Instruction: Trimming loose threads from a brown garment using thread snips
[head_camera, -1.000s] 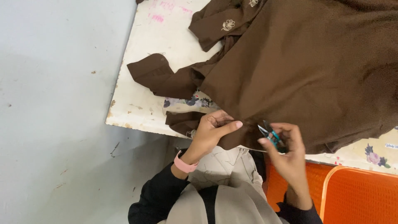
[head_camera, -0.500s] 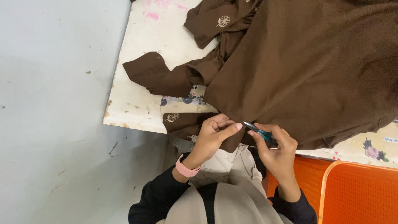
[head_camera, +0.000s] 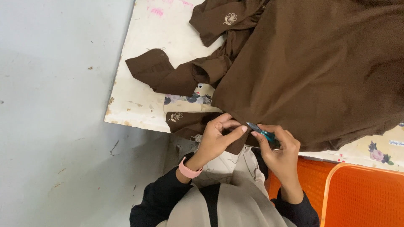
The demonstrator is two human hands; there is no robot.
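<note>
Head view: your left hand (head_camera: 216, 138) pinches the hem of the brown garment (head_camera: 320, 71) at the table (head_camera: 143, 75) edge; at its 3 o'clock your right hand (head_camera: 280, 147) grips snips (head_camera: 260, 132). Soft, light cloth will likely slump, so pinch it taut near the blades.

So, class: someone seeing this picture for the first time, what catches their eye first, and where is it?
The big brown garment spread over the white table fills the upper right. At its near edge, the left hand pinches the hem while the right hand holds small teal thread snips against it. A bright orange chair glows at lower right.
</note>
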